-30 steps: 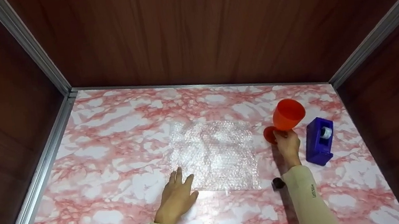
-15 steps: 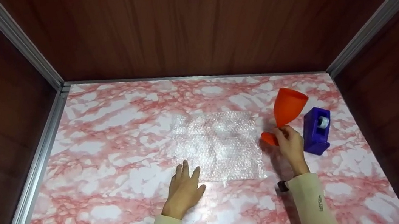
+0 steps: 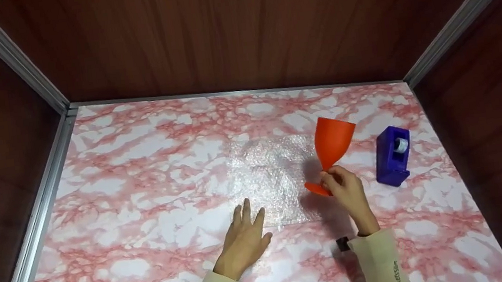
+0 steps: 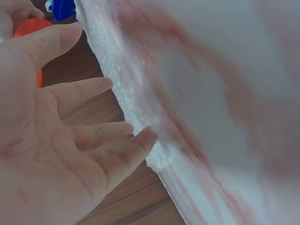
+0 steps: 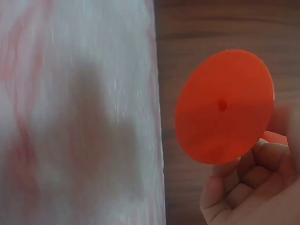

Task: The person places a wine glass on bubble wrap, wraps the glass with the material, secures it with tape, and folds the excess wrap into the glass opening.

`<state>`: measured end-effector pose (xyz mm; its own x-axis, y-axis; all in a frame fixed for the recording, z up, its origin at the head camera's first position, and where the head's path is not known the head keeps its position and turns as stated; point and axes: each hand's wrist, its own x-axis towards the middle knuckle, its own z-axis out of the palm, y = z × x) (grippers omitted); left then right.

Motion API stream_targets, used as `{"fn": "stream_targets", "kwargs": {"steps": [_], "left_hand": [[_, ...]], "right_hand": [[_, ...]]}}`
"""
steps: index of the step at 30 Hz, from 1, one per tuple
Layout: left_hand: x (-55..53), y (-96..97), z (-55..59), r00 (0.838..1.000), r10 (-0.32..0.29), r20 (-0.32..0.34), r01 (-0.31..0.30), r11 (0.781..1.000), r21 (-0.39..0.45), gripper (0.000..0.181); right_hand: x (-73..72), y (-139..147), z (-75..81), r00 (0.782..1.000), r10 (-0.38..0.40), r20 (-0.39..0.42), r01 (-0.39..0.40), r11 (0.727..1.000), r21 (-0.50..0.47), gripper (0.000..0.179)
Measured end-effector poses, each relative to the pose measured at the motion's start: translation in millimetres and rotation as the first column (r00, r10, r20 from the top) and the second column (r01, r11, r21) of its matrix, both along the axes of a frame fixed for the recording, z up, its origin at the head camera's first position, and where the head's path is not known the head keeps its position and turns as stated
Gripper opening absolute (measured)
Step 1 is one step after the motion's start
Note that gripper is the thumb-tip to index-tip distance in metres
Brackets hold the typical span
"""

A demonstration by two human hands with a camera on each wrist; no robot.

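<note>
An orange goblet [image 3: 333,139] hangs over the right part of the bubble wrap sheet [image 3: 265,177], tilted with its bowl up and to the right. My right hand [image 3: 349,191] pinches it by the stem, just above the round foot. In the right wrist view the underside of the goblet's foot [image 5: 220,122] faces the camera, with a small hole in its middle. My left hand [image 3: 244,245] has its fingers spread and straight at the front left edge of the wrap. From the left wrist, my left hand [image 4: 56,122] shows its palm and holds nothing.
A blue tape dispenser [image 3: 393,157] with a roll of clear tape stands right of my right hand. The table [image 3: 133,194] has a red and white marbled top. Dark wooden panels [image 3: 228,33] with metal edging enclose it at the back and sides.
My right hand has lifted the goblet and carried it left, from beside the tape dispenser to over the wrap. My left hand has stayed at the wrap's front edge, fingers spread.
</note>
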<state>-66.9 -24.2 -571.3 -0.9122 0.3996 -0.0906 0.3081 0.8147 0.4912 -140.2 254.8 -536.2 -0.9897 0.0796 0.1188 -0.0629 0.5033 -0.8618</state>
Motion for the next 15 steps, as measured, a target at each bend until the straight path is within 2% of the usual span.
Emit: {"fn": "stream_targets", "kwargs": {"steps": [5,9,12,15], "left_hand": [[5.5,-0.7,1.3,0.994,-0.001,-0.110,0.000,1.000,-0.008,0.055],[5.8,-4.8,1.7,0.973,0.016,-0.232,-0.014,1.000,0.013,0.041],[5.6,-9.2,0.2,0.958,0.039,-0.285,-0.032,0.999,0.030,0.032],[6.3,-19.0,-0.9,0.955,0.065,-0.289,-0.056,0.998,0.041,0.029]], "right_hand": [[2.4,-22,-3.3,0.994,0.079,0.072,-0.072,0.993,-0.092,0.014],[1.1,-45,-6.0,0.979,0.165,0.117,-0.144,0.975,-0.169,0.015],[-1.1,-62,-9.2,0.967,0.219,0.131,-0.201,0.970,-0.138,0.016],[-4.9,-83,-12.1,0.957,0.260,0.130,-0.251,0.964,-0.084,0.015]]}}
